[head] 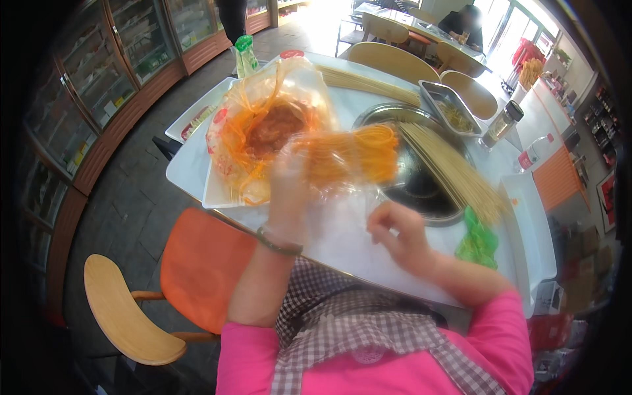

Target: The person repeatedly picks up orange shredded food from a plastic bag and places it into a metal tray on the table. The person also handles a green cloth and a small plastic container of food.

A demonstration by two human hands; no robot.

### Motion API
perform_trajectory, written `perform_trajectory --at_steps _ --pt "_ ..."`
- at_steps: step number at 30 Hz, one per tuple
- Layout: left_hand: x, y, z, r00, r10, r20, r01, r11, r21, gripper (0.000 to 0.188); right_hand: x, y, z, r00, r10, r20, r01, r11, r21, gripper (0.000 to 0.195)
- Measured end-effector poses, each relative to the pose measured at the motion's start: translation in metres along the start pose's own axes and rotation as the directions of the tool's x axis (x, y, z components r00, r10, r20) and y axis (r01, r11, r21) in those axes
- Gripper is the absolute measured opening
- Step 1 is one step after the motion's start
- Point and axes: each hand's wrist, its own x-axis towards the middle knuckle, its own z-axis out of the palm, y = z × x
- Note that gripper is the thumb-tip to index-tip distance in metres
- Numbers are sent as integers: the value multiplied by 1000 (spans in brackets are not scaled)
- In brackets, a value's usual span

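My left hand (290, 180), blurred and with a dark bracelet at the wrist, grips one end of a clear plastic bag of orange strands (375, 150). The bag hangs above the table, between a large bag and a steel basin. My right hand (397, 234) is over the table's near side with its fingers curled; whether anything is pinched there is unclear. To the left, a large plastic bag (224, 148) lies open, showing a reddish-orange food (276, 129) inside. Thin wooden skewers (447, 163) lie across the round steel basin (417, 190).
More skewers (365, 84) lie along the far edge. A steel tray (449, 106), a spice jar (501, 126) and a plastic bottle (535, 150) stand at the right. Nearby are a green plastic bag (478, 242) and a white tray (533, 227). An orange chair (207, 269) stands left; a person (461, 29) sits far off.
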Motion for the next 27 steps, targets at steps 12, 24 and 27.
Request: perform_trajectory --at_steps 12,24,27 --pt "-5 10 -2 994 -105 37 106 994 -17 32 33 -21 -57 922 -174 -346 130 981 -146 38" --pt "0 -5 -8 869 487 91 -361 497 789 37 35 25 -54 907 412 -89 -273 735 621 42" --pt "-7 10 9 781 538 317 -499 233 835 35 36 28 -60 889 428 -160 -241 737 632 42"
